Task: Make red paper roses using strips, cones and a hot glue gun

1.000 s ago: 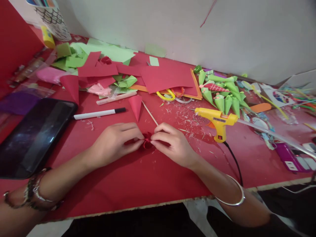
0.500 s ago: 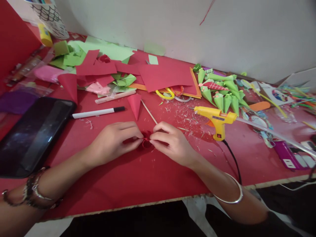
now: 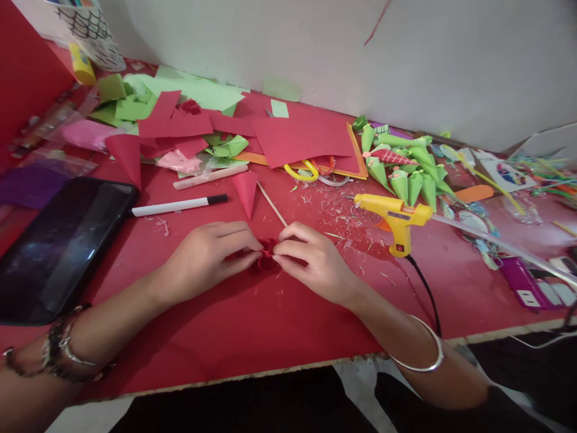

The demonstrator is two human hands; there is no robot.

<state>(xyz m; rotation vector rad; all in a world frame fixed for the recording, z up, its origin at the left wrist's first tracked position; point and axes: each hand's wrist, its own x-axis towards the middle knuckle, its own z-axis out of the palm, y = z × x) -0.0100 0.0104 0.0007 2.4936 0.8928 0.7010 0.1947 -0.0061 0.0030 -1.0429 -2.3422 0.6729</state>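
Both hands meet at the middle of the red table [image 3: 270, 337]. My left hand [image 3: 207, 255] and my right hand [image 3: 311, 258] each pinch a small rolled red paper flower [image 3: 267, 254] between thumb and fingertips, just above the table top. A thin wooden stick [image 3: 273, 205] runs from the flower toward the back, beside a red paper cone [image 3: 247, 191]. Both wrists wear bangles.
A yellow glue gun [image 3: 396, 218] with a black cord stands right of my hands. A black-capped white marker [image 3: 178, 206] and a dark tablet [image 3: 54, 246] lie to the left. Red and green paper sheets, yellow scissors [image 3: 303, 173] and green paper cones [image 3: 408, 174] crowd the back.
Almost nothing differs; my hands stay pinched on the red flower, with only a slight shift of the view.
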